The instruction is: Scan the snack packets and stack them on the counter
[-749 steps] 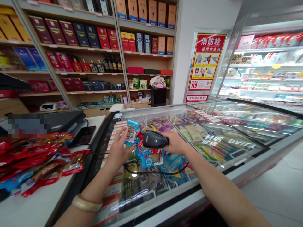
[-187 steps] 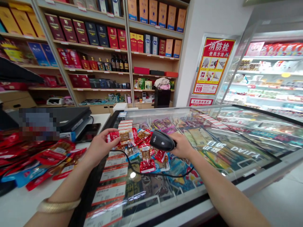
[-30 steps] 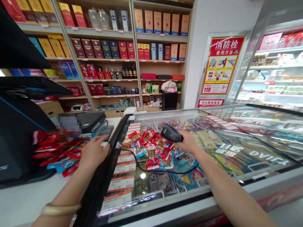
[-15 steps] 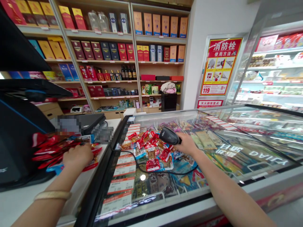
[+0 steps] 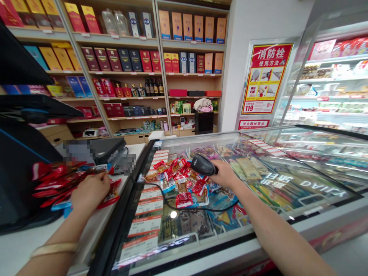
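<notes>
My right hand [image 5: 223,174] is wrapped round the grip of a black handheld barcode scanner [image 5: 202,165]. Its head points left, above a loose heap of red and clear snack packets [image 5: 182,186] on the freezer's glass top. Over on the white counter, my left hand [image 5: 90,190] rests with curled fingers on a second pile of red snack packets [image 5: 54,182]. The fingertips close on a packet at the pile's right side, partly hidden by the hand. From the scanner a black cable [image 5: 198,209] loops across the glass.
A chest freezer [image 5: 184,249] with packaged goods under its glass fills the middle and right. A black monitor stand [image 5: 25,165] rises at the left by the counter [image 5: 17,249]. Behind stand shelves [image 5: 123,74] of boxed bottles, and a lit display fridge [image 5: 336,82] at the right.
The view has shifted slightly, so most things sit a little further left. My left hand has moved slightly over the pile, its fingers more drawn in. The scanner stays in my right hand.
</notes>
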A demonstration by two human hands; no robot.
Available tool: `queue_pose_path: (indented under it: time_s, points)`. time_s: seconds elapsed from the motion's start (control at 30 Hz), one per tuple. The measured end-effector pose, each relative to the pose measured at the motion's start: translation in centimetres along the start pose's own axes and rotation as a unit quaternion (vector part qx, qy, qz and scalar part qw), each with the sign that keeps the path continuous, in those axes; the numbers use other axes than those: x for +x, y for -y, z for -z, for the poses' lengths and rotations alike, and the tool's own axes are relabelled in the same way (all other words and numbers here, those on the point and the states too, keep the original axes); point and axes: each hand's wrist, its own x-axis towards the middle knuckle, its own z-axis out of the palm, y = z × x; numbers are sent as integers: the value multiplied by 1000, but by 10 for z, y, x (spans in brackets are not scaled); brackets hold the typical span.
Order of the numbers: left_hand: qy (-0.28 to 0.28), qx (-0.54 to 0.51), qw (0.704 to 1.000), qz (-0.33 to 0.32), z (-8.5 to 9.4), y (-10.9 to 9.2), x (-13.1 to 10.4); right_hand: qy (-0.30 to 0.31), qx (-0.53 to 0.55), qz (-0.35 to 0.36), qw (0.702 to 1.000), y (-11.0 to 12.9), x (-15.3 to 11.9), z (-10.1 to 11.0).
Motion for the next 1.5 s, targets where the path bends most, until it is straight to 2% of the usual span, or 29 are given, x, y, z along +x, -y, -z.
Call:
queue_pose_path:
  time_s: [0.1, 0.13, 0.17, 0.2, 0.23, 0.3, 0.33, 0.37, 0.43, 0.53, 0.63, 0.7, 0.77, 0.9, 0.97, 1.07, 1.2, 1.5]
  points:
    - [-131, -79, 988, 20, 7, -20, -7, -7, 1, 1, 1000, -1, 0, 0]
    - [-178, -156, 971, 32, 8, -30, -9, -10, 2, 2, 1000, 0, -1, 0]
    - [-209, -257, 942, 56, 9, -41, -11, -12, 5, 3, 1000, 0, -1, 0]
    - [-216, -368, 900, 88, 9, -53, -13, -14, 8, 6, 1000, 1, -1, 1]
    - [-204, -479, 844, 129, 9, -65, -14, -15, 10, 10, 1000, 1, -1, 1]
    - [-138, -647, 726, 187, 7, -89, -17, -17, 14, 15, 1000, 3, -1, 2]
    - [-109, -696, 680, 204, 5, -100, -18, -19, 17, 16, 1000, 4, -1, 2]
    - [-86, -727, 647, 213, 2, -109, -20, -20, 20, 17, 999, 5, -1, 2]
    - [-55, -755, 614, 224, -6, -123, -25, -21, 23, 20, 999, 5, -1, 2]
    - [2, -776, 595, 212, -23, -135, -36, -20, 19, 30, 999, 5, 0, 1]
    - [56, -782, 597, 172, -38, -139, -48, -23, 15, 44, 999, 3, -1, -1]
    - [78, -770, 616, 146, -47, -139, -56, -27, 17, 55, 998, 5, -2, -1]
    - [75, -742, 656, 115, -54, -138, -62, -35, 28, 73, 996, 9, -2, 0]
    - [30, -640, 767, 18, -65, -136, -70, -40, 61, 121, 990, 23, -3, 4]
    - [18, -605, 796, -25, -69, -136, -72, -35, 68, 133, 988, 29, -3, 5]
    - [18, -580, 813, -58, -73, -137, -74, -28, 70, 140, 987, 33, -3, 4]
    - [31, -558, 827, -67, -75, -139, -76, -22, 74, 142, 987, 34, -2, 4]
    - [32, -566, 821, -68, -72, -141, -78, -2, 67, 125, 990, 34, -1, 3]
